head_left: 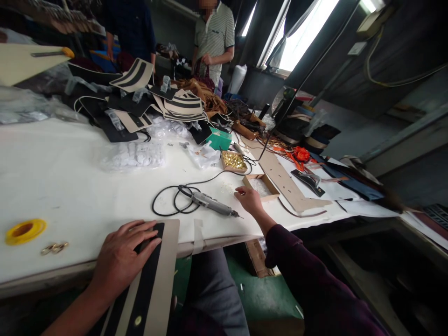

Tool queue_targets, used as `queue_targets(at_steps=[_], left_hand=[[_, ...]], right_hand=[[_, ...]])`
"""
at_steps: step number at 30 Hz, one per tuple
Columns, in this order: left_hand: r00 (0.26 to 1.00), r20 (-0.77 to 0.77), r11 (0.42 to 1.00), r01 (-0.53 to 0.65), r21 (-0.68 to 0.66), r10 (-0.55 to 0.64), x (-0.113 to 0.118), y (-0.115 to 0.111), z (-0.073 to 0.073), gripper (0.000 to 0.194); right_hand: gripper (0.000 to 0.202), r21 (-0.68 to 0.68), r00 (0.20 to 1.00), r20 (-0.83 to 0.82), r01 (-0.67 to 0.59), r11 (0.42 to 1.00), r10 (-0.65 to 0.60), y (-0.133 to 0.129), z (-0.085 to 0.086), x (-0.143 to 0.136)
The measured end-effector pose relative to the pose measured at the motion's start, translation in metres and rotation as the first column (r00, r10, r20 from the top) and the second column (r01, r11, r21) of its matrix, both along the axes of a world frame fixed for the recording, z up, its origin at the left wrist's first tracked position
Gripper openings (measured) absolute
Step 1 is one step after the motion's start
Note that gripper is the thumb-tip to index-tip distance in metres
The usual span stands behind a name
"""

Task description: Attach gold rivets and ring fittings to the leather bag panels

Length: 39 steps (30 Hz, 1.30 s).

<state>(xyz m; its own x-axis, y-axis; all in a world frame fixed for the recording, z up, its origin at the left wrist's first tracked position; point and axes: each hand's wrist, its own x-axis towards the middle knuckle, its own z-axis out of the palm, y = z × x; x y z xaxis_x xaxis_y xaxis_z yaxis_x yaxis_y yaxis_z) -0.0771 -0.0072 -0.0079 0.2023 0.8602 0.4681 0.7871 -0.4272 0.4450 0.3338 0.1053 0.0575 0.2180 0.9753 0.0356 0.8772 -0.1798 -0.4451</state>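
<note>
Steadying a striped panel (pixel 163 275) with the left hand (pixel 122 252), the right hand (pixel 250 199) hovering by a small box (pixel 271 196).

The left hand is lying across the panel's upper end, fingers loosely spread, pressing rather than gripping; the panel is overlapping the near edge of the white table (pixel 70 168) and extending toward the lap, a round button (pixel 137 320) showing on its dark stripe. The right hand is bringing thumb and fingertips together near some scattered tiny bits (pixel 227 187); whether it is pinching one, I cannot tell. An electric screwdriver (pixel 212 204) is lying between the hands, untouched. Seemingly, the work is standing at a step of picking up small parts, and the next move is calling for a fine fingertip pinch without the panel slipping.
</note>
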Motion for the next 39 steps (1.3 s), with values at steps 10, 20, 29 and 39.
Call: queue_targets(at_steps=[10,20,29,39], left_hand=[[1.0,-0.024,1.0,-0.01,0.03,0.011,0.0,0.001,-0.005,0.012],[0.995,-0.09,0.995,-0.025,0.097,0.034,0.001,0.004,-0.006,0.011],[0.994,-0.096,0.996,-0.038,0.081,0.046,0.0,0.005,-0.008,0.012],[0.995,-0.098,0.993,-0.019,0.117,0.031,-0.001,0.007,-0.012,0.012]], right_hand=[[0.023,-0.048,0.996,0.066,0.059,0.997,-0.056,0.021,-0.03,0.015],[0.021,-0.014,0.998,0.061,0.008,1.0,-0.007,0.025,-0.04,0.028],[0.028,-0.054,0.974,0.199,-0.099,0.994,0.107,0.022,-0.03,0.024],[0.031,-0.106,0.931,0.331,-0.128,0.986,0.157,0.026,-0.033,0.024]])
